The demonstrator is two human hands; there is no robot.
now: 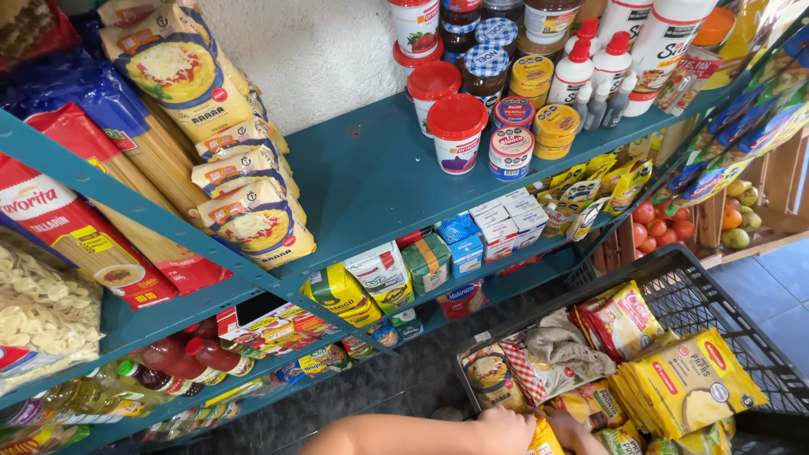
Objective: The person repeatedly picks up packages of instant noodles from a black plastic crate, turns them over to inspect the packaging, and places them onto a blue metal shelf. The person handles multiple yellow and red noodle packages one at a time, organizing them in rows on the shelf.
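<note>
Yellow packet (pixel 543 440): gripped at the bottom edge of the view, inside the black basket (pixel 674 286), among other packets.
Left hand (pixel 504 428): curled over the packet's top, fingers closed on it; forearm laid along the lower edge.
Right hand (pixel 566 428): largely hidden just beside the left; its degree of opening cannot be told.
Step in hand: judged to be a packet being lifted from the basket.
Next move: a firm two-handed lift clear of the stacked yellow pouches (pixel 687 383) to the right would be called for.
Beyond the hands: blue shelf (pixel 371 177), bare in the middle, with red-lidded tubs (pixel 455 131) farther up.
</note>
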